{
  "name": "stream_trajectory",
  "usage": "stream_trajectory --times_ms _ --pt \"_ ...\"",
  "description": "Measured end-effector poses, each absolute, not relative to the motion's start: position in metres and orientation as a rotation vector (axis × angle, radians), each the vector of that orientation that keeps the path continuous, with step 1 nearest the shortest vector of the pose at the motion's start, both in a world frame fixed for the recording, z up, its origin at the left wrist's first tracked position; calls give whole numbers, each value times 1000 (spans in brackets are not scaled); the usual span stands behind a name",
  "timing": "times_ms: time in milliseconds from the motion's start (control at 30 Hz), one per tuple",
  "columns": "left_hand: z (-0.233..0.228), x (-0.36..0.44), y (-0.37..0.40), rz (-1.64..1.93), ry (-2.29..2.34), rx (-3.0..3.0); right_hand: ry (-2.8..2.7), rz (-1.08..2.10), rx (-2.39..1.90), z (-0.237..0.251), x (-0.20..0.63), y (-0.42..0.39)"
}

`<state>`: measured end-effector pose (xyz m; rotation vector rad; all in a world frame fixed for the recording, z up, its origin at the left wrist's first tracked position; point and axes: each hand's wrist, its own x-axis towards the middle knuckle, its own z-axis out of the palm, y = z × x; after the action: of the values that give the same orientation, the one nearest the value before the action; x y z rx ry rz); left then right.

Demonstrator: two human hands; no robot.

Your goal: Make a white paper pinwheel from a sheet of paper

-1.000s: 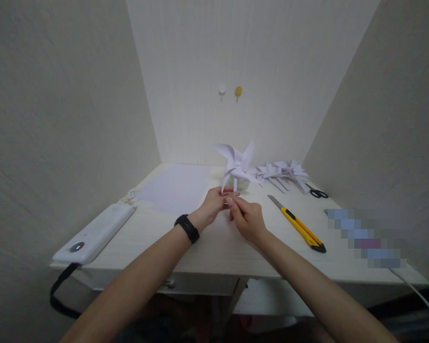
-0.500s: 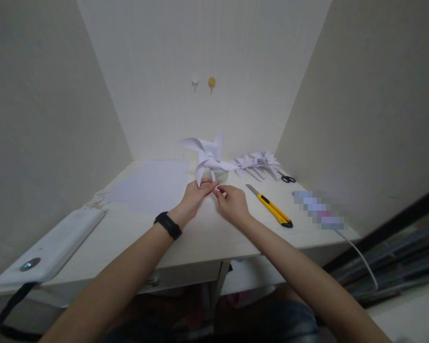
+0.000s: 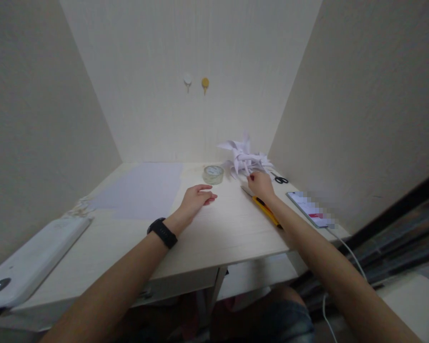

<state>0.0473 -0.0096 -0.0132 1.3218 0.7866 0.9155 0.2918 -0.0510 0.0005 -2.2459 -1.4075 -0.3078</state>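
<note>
A white paper pinwheel [image 3: 239,155] is upright at the back right, and my right hand [image 3: 260,185] is closed around its paper stick. Behind and beside it lie other white paper pinwheels [image 3: 262,161], partly covered by the held one. My left hand [image 3: 197,199] hovers over the middle of the desk, fingers apart and holding nothing. A roll of clear tape [image 3: 213,175] sits just beyond that hand. Under my right wrist and forearm lies a yellow utility knife [image 3: 266,212] with its blade out.
White paper sheets [image 3: 143,188] lie on the left of the desk [image 3: 207,243]. A white box-like device [image 3: 39,259] rests at the left edge. Black-handled scissors [image 3: 281,180] and a phone [image 3: 305,208] with a cable are on the right. Two hooks [image 3: 205,83] hang on the wall.
My right hand has carried the pinwheel from the middle to the other pinwheels at the back right. My left hand has let go of it. The tape roll is now uncovered.
</note>
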Motion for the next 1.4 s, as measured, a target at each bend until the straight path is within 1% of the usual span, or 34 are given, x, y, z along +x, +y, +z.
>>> stream_trajectory --times_ms 133,333,633,1167,1267,1400 --pt "-16 50 -12 845 816 1371 -1270 -262 -2427 -9 338 -44" --pt "-14 50 -15 810 819 1455 -1212 -227 -2487 -22 360 -34" --pt "-15 52 -14 785 867 1480 -1213 -219 -2500 -27 370 -25" --pt "-14 52 -15 770 867 1484 -1178 -215 -2473 -27 366 -36" --pt "-17 52 -13 771 869 1517 -1153 -286 -2432 -26 361 -41" --pt "-25 52 -7 781 845 1679 -980 -500 -2270 -17 351 -42"
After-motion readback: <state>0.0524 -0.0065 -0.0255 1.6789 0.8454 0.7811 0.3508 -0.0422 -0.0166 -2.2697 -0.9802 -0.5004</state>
